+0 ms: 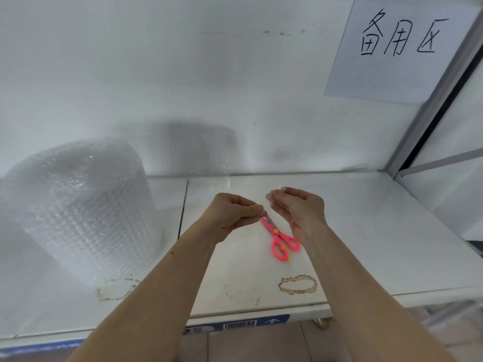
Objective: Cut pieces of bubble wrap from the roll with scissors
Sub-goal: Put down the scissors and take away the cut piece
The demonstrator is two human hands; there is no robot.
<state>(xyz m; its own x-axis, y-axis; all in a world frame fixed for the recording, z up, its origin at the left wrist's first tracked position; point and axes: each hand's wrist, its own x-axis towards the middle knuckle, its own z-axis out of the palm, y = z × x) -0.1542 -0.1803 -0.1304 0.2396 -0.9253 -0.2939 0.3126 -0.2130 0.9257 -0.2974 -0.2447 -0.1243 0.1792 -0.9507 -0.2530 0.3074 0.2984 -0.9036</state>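
The pink scissors [281, 237] are seen lying flat on the white bench [366, 231], not yet taken up. Their long axis runs diagonally: the metal blades point away and to the left, toward the left hand [231, 215], while the two plastic loops lie nearer to the person, just below the right hand [298, 209]. The right hand is therefore judged to be the nearer one to the handles, and a short move down and toward the body would be needed to reach them.

The grip of the left hand is pressed together, the fingers curled and apparently pinching a thin, clear film that can hardly be seen. The right hand is held raised with the fingers bent loosely; whether something is pinched in it cannot be told, because the fingertips are blurred.

The bubble wrap roll [86, 210] stands upright on the left part of the bench, well apart from the scissors. It is a wide cylinder, translucent, with a surface of small round air cells. Brown ring stains [298, 284] are visible on the smooth bench top.
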